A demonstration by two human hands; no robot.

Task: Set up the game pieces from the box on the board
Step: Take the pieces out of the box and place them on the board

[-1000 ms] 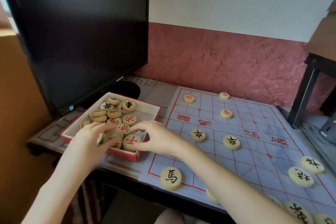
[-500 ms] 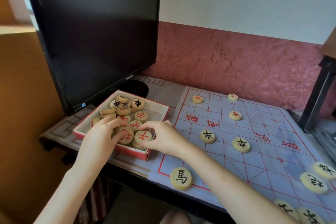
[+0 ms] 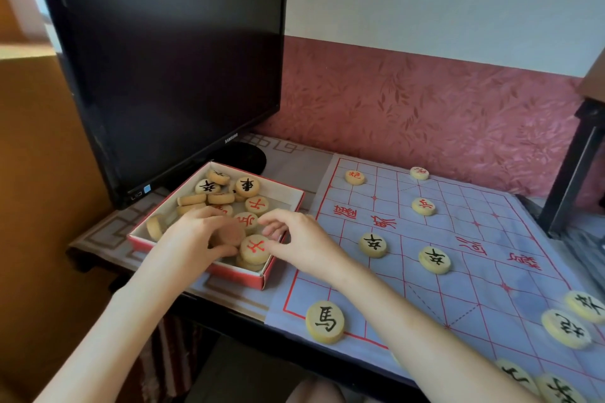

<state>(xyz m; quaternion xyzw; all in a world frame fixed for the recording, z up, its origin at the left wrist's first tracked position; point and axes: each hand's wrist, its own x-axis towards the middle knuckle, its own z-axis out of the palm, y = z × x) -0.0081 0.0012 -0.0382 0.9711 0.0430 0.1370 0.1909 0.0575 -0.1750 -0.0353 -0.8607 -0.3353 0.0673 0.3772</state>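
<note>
Pinches a blank-faced piece [image 3: 226, 234] in the left grip [image 3: 193, 239] over the red box [image 3: 229, 275], set at the left end of the bench [image 3: 98, 239] just beside the board [image 3: 491, 275]. Curls the right grip [image 3: 304, 245] narrow against a red-marked piece [image 3: 254, 249] at the box's near corner; cannot tell whether held. Other pieces [image 3: 372, 245] out on the board.

My left hand [image 3: 193, 239] hides several pieces in the box [image 3: 226, 273], and the disc [image 3: 229, 234] it pinches shows only a blank face. I cannot tell whether my right hand [image 3: 304, 245] grips the red-marked piece [image 3: 254, 249] or merely touches it. The bottom edge cuts off a black-marked piece [image 3: 556, 389].
</note>
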